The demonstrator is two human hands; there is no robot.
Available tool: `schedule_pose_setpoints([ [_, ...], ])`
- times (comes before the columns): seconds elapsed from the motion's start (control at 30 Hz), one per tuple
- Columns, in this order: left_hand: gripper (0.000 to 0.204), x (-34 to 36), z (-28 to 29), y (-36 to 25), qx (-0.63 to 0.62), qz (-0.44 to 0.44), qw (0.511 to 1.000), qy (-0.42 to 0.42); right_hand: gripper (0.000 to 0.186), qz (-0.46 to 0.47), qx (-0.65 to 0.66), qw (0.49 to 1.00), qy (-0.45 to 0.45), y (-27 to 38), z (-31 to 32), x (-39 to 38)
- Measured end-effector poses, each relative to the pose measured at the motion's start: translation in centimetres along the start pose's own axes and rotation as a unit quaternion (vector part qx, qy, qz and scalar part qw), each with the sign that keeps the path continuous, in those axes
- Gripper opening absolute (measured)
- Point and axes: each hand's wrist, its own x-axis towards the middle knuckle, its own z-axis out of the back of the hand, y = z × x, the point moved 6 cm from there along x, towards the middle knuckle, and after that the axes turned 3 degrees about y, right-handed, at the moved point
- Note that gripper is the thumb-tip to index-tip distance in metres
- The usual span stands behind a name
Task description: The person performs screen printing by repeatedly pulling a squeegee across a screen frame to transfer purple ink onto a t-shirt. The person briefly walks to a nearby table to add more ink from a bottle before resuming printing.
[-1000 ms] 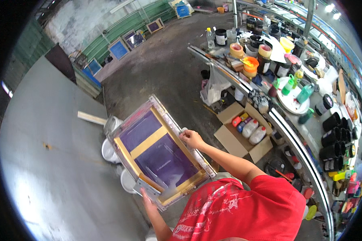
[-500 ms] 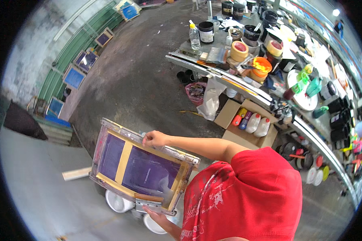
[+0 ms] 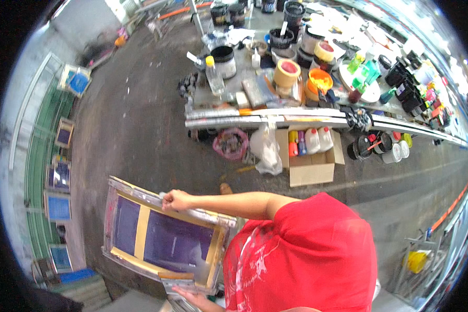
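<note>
A screen printing frame (image 3: 178, 242) with purple mesh and yellow tape strips hangs tilted at the lower left. My right hand (image 3: 177, 200) is closed round its far rail, with the arm stretched across from the red-sleeved shoulder. At the frame's near edge my left hand (image 3: 191, 298) supports a squeegee (image 3: 178, 284) with a metal holder and a brown blade. The squeegee overlaps the near rail; whether the left fingers also grip the rail is hidden.
A cluttered worktable (image 3: 317, 111) carries ink tubs, tape rolls and bottles. Beneath its edge are a cardboard box (image 3: 312, 174) of bottles, a plastic bag (image 3: 268, 151) and a pink-rimmed bin (image 3: 231, 143). More frames (image 3: 58, 207) lean along the left wall.
My view has turned toward the worktable, whose edge now runs nearly level. The frame and squeegee have moved left and lower in view, still held. The white buckets under the frame have left view.
</note>
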Motion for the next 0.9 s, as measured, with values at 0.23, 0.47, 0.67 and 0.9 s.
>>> schedule_pose_setpoints([
  [0.23, 0.091, 20.4, -10.8, -9.4, 0.163, 0.068, 0.984, -0.009, 0.028, -0.105, 0.062, 0.989, -0.077, -0.3, 8.1, 17.1],
  [0.47, 0.092, 35.5, -18.7, -11.3, 0.052, 0.078, 0.989, 0.115, 0.030, -0.032, 0.012, 0.992, -0.118, -0.2, 12.0, 30.0],
  [0.67, 0.092, 52.1, -25.6, -13.6, 0.016, 0.091, 0.980, 0.175, 0.029, -0.061, 0.034, 0.988, -0.136, -0.1, 16.5, 42.7],
  [0.9, 0.093, 72.3, -38.8, -21.1, 0.003, 0.103, 0.946, 0.309, 0.026, -0.042, 0.089, 0.961, -0.257, 2.5, 23.3, 54.9],
])
